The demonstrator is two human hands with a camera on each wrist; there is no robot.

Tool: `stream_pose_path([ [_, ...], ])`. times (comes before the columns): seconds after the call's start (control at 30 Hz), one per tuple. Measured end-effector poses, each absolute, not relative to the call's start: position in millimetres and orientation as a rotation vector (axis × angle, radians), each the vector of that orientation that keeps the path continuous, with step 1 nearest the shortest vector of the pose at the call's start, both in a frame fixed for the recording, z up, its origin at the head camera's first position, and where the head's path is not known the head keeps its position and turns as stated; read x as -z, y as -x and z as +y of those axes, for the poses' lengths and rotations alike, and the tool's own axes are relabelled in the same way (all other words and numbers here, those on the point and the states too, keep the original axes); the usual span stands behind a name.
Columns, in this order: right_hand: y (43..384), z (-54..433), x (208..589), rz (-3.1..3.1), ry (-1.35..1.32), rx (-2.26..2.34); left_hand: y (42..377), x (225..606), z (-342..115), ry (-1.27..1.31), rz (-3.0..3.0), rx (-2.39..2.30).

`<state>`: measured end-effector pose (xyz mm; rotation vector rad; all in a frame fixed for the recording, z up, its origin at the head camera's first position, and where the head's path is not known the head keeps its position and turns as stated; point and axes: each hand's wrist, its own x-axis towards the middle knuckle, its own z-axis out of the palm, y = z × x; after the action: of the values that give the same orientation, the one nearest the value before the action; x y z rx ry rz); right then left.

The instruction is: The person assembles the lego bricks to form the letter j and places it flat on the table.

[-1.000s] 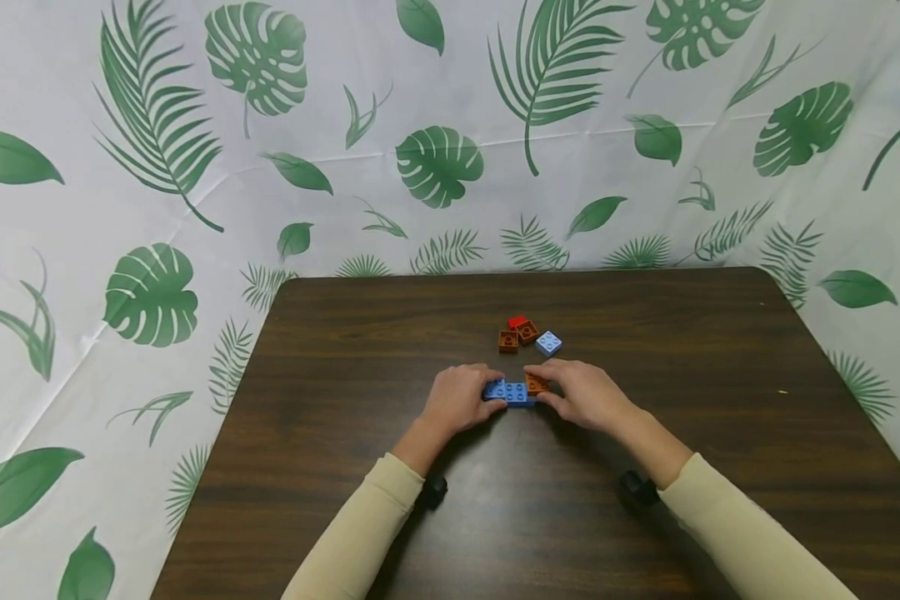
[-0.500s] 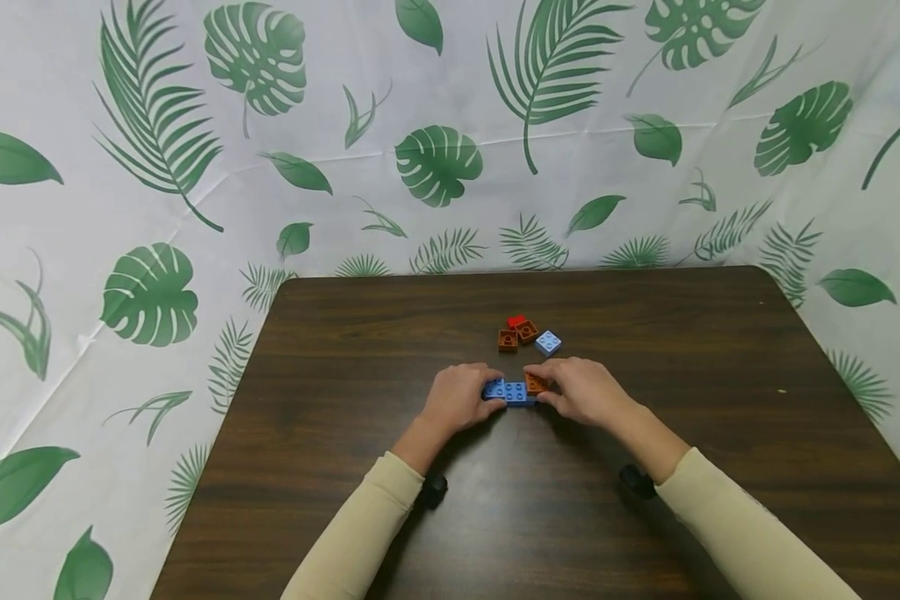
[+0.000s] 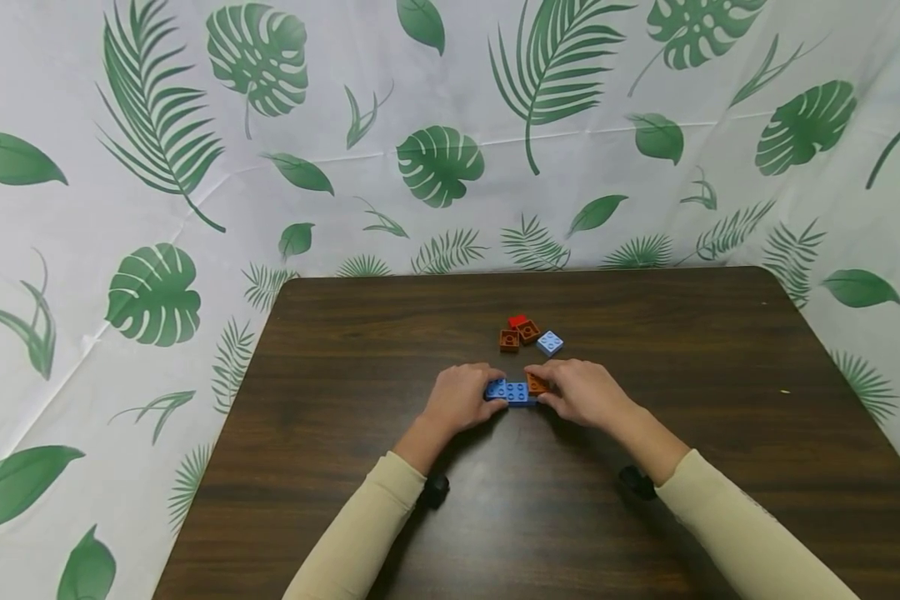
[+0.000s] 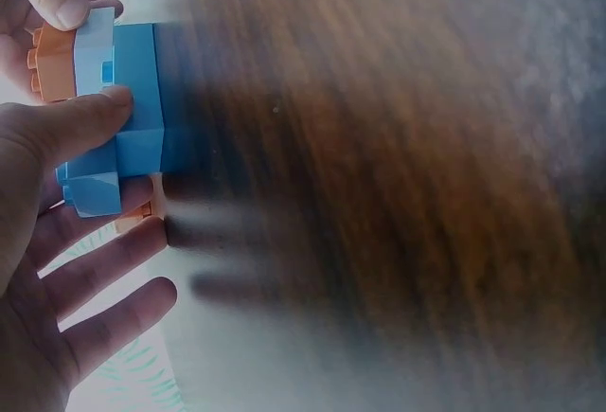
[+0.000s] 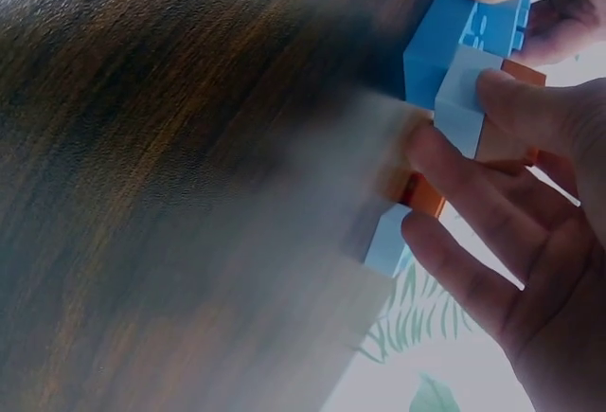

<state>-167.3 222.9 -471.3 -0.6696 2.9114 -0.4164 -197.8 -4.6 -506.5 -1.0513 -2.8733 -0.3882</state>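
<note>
A small stack of toy building bricks stands on the table between both hands. Its base is a long blue brick (image 4: 140, 99), with a smaller blue brick (image 4: 95, 189) on its left end. On the right end sits a light blue brick (image 5: 459, 114), topped by an orange brick (image 3: 537, 383). My left hand (image 3: 457, 398) grips the blue bricks at the left, its thumb along their near side and its other fingers spread behind. My right hand (image 3: 587, 393) pinches the orange and light blue bricks, with its thumb tip where the two meet.
Behind the stack lie two brown-orange bricks (image 3: 509, 340), a red brick (image 3: 517, 320) and a light blue brick (image 3: 550, 342). The dark wooden table (image 3: 345, 350) ends at a leaf-patterned cloth (image 3: 375, 75). A tiny yellow scrap (image 3: 784, 392) is at the right.
</note>
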Motion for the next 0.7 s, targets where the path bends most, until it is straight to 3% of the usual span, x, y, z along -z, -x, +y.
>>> stream_pose_path([
  [0.7,182.3,245.9,470.0,2.738,0.565,0.524,197.7,509.5,-6.0,1.044,-2.863,0.409],
])
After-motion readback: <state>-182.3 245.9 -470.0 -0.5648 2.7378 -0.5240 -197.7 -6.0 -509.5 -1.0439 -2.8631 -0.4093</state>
